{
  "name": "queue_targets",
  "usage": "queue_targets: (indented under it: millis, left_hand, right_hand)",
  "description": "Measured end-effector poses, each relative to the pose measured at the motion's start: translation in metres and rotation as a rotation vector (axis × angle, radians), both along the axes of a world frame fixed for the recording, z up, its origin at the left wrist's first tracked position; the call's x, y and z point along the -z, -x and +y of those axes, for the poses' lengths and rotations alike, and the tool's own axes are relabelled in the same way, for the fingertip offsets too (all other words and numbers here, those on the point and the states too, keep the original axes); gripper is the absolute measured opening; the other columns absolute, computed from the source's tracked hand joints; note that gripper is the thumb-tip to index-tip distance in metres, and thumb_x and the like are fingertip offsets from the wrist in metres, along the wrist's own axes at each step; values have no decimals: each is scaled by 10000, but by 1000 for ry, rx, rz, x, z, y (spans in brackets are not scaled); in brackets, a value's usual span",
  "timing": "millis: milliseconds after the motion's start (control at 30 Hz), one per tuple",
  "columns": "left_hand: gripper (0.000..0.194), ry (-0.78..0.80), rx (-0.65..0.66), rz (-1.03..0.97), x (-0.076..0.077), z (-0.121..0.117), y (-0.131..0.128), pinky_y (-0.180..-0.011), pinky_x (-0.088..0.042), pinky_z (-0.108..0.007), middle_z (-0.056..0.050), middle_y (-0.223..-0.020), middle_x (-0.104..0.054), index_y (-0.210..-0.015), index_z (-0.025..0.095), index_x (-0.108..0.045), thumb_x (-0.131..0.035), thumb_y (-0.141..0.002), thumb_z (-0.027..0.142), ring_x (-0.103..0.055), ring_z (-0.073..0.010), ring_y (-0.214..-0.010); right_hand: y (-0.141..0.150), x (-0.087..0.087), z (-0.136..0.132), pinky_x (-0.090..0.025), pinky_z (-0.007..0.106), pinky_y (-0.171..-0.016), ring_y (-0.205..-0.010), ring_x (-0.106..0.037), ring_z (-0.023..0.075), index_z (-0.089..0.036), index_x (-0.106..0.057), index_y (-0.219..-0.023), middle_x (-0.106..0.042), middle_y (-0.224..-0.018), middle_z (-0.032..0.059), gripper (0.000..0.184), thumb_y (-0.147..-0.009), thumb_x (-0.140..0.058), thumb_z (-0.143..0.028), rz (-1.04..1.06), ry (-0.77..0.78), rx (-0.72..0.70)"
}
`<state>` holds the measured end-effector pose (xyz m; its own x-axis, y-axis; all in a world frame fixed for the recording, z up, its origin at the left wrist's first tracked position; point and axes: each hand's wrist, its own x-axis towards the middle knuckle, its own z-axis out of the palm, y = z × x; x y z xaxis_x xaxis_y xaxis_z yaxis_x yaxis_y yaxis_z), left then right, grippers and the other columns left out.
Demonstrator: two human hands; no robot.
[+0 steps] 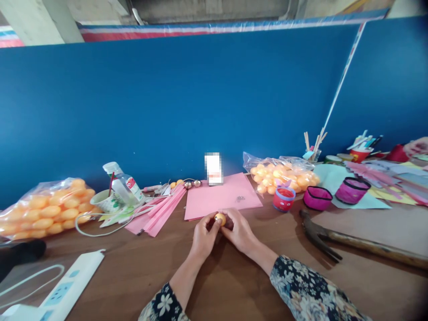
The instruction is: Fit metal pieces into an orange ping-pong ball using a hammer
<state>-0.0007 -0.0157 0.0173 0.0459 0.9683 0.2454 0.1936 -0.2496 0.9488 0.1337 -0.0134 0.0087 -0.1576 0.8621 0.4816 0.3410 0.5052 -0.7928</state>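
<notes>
Blue panelling [200,102] fills the middle of the frame behind a brown desk [150,272]. Just below the frame's centre, an orange ball [220,218] sits between the left hand [203,235] and the right hand [239,228]. Both grips are clamped on it, the left thumb and fingers on its left side, the right ones round its right. Being round, it shows no long axis, and neither hand is clearly nearer. Pink sheets [217,198] lie just above it in the frame; a hammer [368,245] rests at lower right.
</notes>
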Motion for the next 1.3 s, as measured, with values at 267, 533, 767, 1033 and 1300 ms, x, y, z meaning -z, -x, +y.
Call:
queue_targets:
  millis: [267, 533, 767, 1033, 1300]
  left_hand:
    - [280, -19, 26, -10, -1, -1, 1, -791, -450, -321, -71, -898, -672, -925, 142, -626, -522, -749, 333, -603, -210, -849]
    - [307, 12, 35, -46, -2, -1, 0, -780, -464, -314, -76, -916, -673, -941, 136, -623, -545, -735, 349, -610, -211, -853]
    - [355, 27, 48, -103, -3, -2, -1, -816, -456, -320, -79, -958, -661, -992, 140, -599, -584, -707, 350, -599, -208, -900]
    - [353, 49, 54, -141, 1, -1, -1, -799, -464, -314, -88, -932, -659, -977, 134, -584, -617, -683, 327, -611, -195, -860]
    - [331, 24, 14, -84, 3, 0, 0, -789, -463, -315, -93, -963, -653, -975, 138, -600, -529, -747, 368, -602, -206, -875]
  right_hand:
    - [-2, -5, -3, -464, 276, -728, -826, -560, 157, -226, -532, -1003, -566, -963, 40, 287, -724, -575, -177, -25, 12, -17]
    - [-3, -8, -4, -461, 277, -709, -792, -556, 155, -223, -535, -972, -570, -940, 40, 244, -734, -565, -180, -42, -1, 4]
    - [-2, -6, -3, -467, 277, -692, -774, -558, 151, -224, -525, -949, -568, -933, 34, 233, -726, -540, -157, -28, 13, 22]
    - [-1, 2, 0, -464, 311, -729, -805, -557, 171, -221, -497, -974, -567, -940, 40, 307, -682, -553, -145, -37, 36, 75]
    - [0, -2, -1, -474, 297, -684, -777, -555, 164, -233, -495, -1021, -554, -965, 45, 330, -703, -579, -204, -25, 24, 48]
